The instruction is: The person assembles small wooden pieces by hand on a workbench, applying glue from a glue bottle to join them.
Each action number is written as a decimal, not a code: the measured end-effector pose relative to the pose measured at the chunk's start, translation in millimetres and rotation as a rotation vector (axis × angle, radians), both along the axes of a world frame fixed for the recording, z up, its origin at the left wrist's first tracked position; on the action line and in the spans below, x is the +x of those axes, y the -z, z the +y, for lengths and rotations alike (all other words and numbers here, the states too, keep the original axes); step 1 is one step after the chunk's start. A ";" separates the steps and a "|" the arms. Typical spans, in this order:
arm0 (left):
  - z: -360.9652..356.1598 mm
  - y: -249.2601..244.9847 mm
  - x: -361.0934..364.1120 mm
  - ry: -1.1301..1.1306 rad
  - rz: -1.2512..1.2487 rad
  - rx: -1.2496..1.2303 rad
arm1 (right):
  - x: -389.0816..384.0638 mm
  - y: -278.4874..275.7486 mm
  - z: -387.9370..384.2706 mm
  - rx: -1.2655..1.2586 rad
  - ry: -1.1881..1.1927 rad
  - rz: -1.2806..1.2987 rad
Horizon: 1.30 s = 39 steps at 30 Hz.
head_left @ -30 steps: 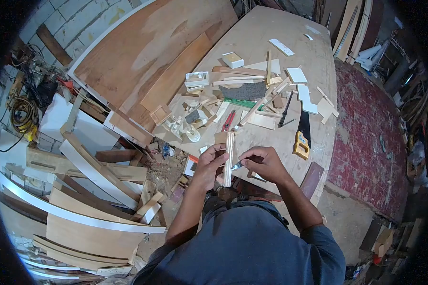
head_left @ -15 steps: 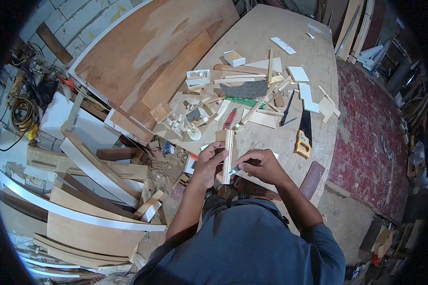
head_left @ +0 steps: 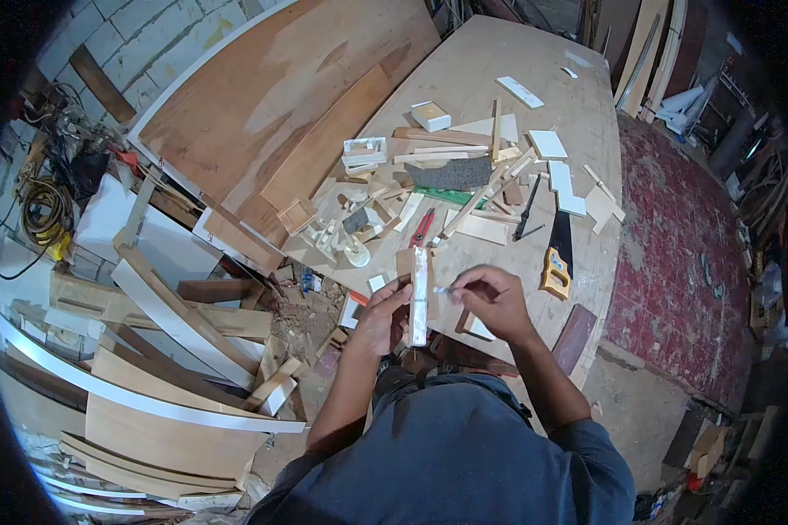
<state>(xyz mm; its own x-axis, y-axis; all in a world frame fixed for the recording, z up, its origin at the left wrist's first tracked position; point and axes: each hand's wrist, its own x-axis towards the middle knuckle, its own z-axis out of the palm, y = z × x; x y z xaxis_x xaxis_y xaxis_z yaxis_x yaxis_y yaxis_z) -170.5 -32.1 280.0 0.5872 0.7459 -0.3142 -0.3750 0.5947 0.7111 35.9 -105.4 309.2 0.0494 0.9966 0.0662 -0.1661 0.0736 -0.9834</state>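
Note:
My left hand grips a narrow wooden piece from its left side. The piece stands lengthwise toward me, with a whitish, patchy face turned up. Just to its right, my right hand pinches a small, thin object with a pale bluish end. That object is blurred, so its kind does not show, and a small gap separates it from the wood. Beyond the wood's far end lies a red utility knife on the table. A handsaw with a yellow handle rests to the right.
Wood strips, offcuts and a dark grey abrasive sheet clutter the middle of the worktable. White panels lie further right. A small open wooden box sits at the left edge. Large boards lean on the left; lumber piles up below.
The wooden piece has turned from showing striped edges to showing a whitish face. My right hand has moved right and slightly up, taking the small object away from the wood.

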 end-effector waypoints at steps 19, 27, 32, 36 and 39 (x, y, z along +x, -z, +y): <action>-11.4 -9.5 7.4 0.227 -0.205 -0.049 | 27.4 11.2 42.9 0.447 0.175 -0.349; -7.8 -8.6 8.2 0.263 -0.271 -0.060 | 36.0 14.3 49.1 0.595 0.233 -0.513; -6.3 -7.8 9.4 0.289 -0.280 -0.061 | 40.5 8.6 47.9 0.627 0.259 -0.562; -6.6 -4.9 8.7 0.303 -0.353 -0.107 | 44.9 8.7 47.5 0.648 0.287 -0.619; -6.5 -6.9 9.6 0.311 -0.395 -0.082 | 46.1 10.4 46.1 0.631 0.361 -0.647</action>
<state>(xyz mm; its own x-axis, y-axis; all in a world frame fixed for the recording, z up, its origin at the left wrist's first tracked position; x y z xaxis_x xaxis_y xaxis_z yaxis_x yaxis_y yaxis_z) -160.9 -38.6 286.9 0.8633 0.4993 -0.0737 -0.4025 0.7691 0.4965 82.0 -59.3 298.8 0.1115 0.7004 0.7050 0.5284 0.5591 -0.6390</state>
